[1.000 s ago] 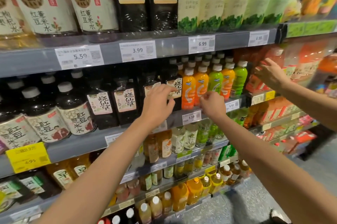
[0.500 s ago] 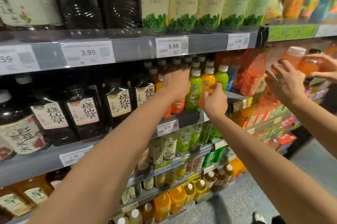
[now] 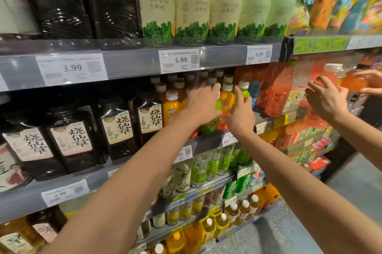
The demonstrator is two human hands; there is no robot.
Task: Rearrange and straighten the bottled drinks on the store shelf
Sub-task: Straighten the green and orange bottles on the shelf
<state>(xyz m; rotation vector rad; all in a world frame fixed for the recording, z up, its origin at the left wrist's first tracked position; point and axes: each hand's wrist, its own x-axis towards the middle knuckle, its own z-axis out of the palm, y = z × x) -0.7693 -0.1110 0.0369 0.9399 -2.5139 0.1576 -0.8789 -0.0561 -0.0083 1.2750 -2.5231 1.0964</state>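
Observation:
Small orange and green juice bottles stand in rows on the middle shelf [image 3: 206, 142]. My left hand [image 3: 203, 102] reaches in over them, its fingers stretched out against the bottle necks and covering the top of a green bottle [image 3: 209, 126]. My right hand [image 3: 240, 116] is just to its right, thumb up, and holds an orange bottle [image 3: 226, 100] that stands between the two hands. Another green bottle [image 3: 244, 91] stands behind my right hand. Another orange bottle [image 3: 171, 109] stands left of my left hand.
Dark square tea bottles [image 3: 117, 129] fill the shelf to the left. Pale tall bottles [image 3: 192, 5] stand on the shelf above. At the right, another person's hands [image 3: 328, 98] handle red-orange bottles [image 3: 279, 92]. Lower shelves hold more drinks, and the grey floor shows at the bottom right.
The view has shifted right along the shelf. Both my hands have moved from the dark bottles and shelf edge onto the orange and green bottles. The other person's hands keep working at the right.

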